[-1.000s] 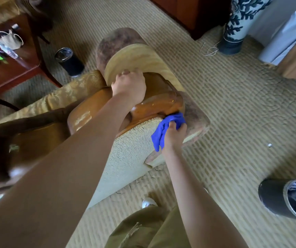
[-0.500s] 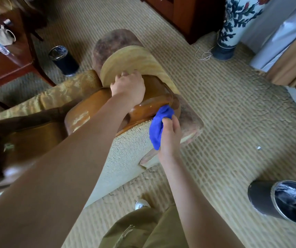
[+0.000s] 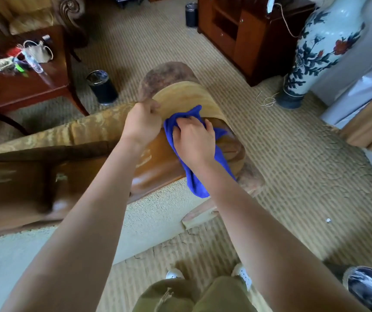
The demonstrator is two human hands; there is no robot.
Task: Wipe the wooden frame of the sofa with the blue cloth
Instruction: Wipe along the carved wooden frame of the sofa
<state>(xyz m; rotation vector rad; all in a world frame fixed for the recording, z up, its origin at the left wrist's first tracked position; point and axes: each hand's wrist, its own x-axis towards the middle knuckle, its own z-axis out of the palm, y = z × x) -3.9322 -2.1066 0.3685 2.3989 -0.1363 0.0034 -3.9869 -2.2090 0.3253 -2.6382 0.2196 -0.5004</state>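
Observation:
The sofa's glossy brown wooden frame (image 3: 155, 167) curves over the armrest in the middle of the view. My right hand (image 3: 194, 140) grips the blue cloth (image 3: 195, 183) and presses it onto the top of the wood, with a tail of cloth hanging down the sofa's back. My left hand (image 3: 142, 122) is curled with its fingers on the edge of the yellow padded arm (image 3: 180, 95), right beside the cloth.
A black bin (image 3: 101, 86) stands beyond the armrest, another (image 3: 371, 287) at bottom right. A red-brown side table (image 3: 23, 86) with clutter is at left, a dark cabinet (image 3: 248, 34) and a large painted vase (image 3: 322, 46) at upper right. Striped carpet (image 3: 293, 165) surrounds the sofa.
My right hand has carried the cloth from the armrest's lower back edge up onto the top of the wooden frame, close to my left hand, which stayed on the arm. The camera tilted up.

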